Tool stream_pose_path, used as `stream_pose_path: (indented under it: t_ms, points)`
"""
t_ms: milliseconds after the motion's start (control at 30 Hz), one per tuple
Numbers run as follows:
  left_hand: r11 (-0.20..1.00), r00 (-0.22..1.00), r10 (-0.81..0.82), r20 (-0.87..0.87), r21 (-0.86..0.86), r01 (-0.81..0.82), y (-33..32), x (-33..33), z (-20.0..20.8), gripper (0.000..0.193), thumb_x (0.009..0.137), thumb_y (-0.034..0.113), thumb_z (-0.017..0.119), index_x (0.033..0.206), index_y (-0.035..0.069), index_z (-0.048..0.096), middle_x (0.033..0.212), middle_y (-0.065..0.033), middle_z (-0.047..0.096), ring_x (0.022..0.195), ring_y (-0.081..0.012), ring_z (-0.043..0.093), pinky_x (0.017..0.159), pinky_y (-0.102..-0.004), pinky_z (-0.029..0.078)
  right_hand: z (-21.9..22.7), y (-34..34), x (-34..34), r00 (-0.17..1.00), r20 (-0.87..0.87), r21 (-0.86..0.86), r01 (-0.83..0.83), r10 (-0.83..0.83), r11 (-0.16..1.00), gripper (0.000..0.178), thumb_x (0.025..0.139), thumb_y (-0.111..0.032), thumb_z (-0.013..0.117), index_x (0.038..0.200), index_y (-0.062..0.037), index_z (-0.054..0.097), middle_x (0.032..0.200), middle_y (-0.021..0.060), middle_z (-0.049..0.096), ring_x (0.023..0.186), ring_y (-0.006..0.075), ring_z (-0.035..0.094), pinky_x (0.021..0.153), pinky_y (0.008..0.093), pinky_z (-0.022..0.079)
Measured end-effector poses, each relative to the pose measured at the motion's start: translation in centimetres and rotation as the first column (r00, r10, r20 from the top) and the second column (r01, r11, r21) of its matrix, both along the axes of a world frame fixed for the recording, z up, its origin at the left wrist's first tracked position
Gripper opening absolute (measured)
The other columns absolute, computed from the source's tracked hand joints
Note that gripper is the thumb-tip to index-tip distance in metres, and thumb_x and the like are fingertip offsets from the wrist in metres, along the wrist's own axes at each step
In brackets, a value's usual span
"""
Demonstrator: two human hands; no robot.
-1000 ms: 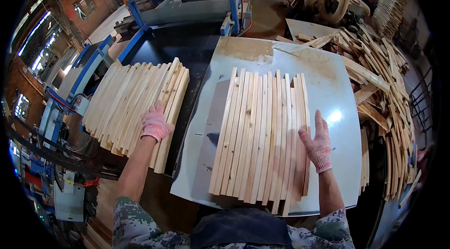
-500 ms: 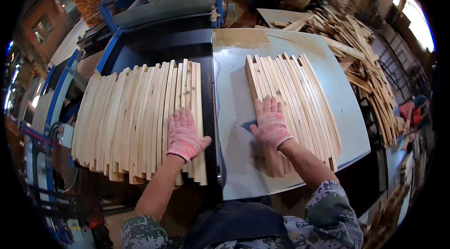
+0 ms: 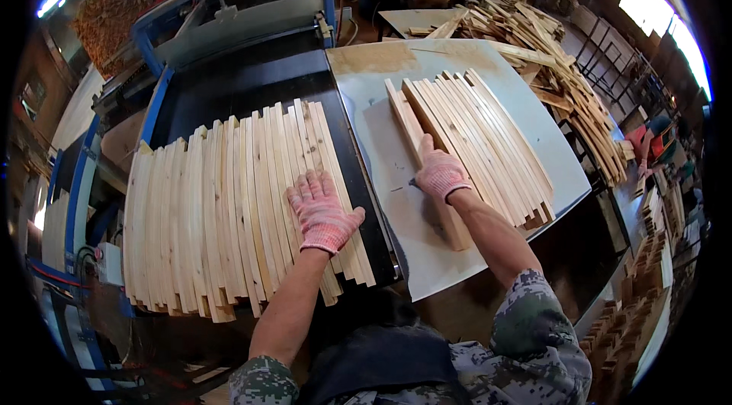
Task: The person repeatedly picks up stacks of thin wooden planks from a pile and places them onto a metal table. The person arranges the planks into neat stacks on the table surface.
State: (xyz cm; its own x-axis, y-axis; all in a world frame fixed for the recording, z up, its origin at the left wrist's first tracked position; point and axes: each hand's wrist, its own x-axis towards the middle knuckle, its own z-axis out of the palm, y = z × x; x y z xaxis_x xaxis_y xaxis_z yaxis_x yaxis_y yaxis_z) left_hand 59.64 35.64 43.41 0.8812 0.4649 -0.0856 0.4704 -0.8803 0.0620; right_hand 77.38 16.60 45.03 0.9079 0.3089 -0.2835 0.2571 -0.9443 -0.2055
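Observation:
My left hand (image 3: pixel 324 210), in a pink-and-white knit glove, lies flat with fingers spread on the right part of a wide row of pale wooden strips (image 3: pixel 194 222). The strips lie side by side on a black machine bed, their ends uneven. My right hand (image 3: pixel 444 175), gloved alike, is closed around a single wooden strip (image 3: pixel 454 231) at the left side of a second, smaller stack (image 3: pixel 488 146). A narrow gap parts that strip from the stack. The fingertips on its far side are partly hidden. This stack rests on a pale grey sheet-topped table (image 3: pixel 374 115).
A blue machine frame (image 3: pixel 145 43) spans the far end of the black bed (image 3: pixel 252 81). Beyond the table lies a heap of loose boards (image 3: pixel 587 119). Another person (image 3: pixel 648 147) is at the far right, near more piled wood (image 3: pixel 629 306). A grey control box (image 3: pixel 109 264) sits at the left.
The right hand has gone from lying open on the smaller stack to gripping its leftmost strip, now apart from the others. My left hand stays flat on the row. The view has turned.

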Motion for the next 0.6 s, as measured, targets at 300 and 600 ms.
stream_pose_path:
  t_ms: [300,600]
  points:
    - [0.87,0.888,-0.032,0.458,-0.425,0.251,6.0,-4.3,0.9,0.08,0.09,0.029,0.075,0.155,-0.003,0.042,0.153,-0.0253,0.048,0.144,-0.0384,0.045,0.122,-0.0451,0.033,-5.3,12.5,-4.7,0.95,-0.207,0.517,-0.096,0.233,0.851,0.081,0.098,-0.05,0.061,0.153,0.0037,0.033,0.127,0.0336,0.066,0.12,0.0471,0.065,0.105,0.0516,0.049]
    - [0.93,0.631,0.359,0.687,-0.208,-0.302,23.1,-28.8,-2.9,0.074,0.095,0.017,0.069,0.16,0.0,0.037,0.155,-0.0176,0.051,0.143,-0.0339,0.048,0.122,-0.0423,0.036,-4.2,-0.4,-0.7,0.765,0.632,0.067,-0.215,0.125,0.974,0.074,0.091,-0.025,0.065,0.159,-0.0077,0.039,0.16,0.025,0.042,0.153,0.0424,0.033,0.126,0.0575,0.023]
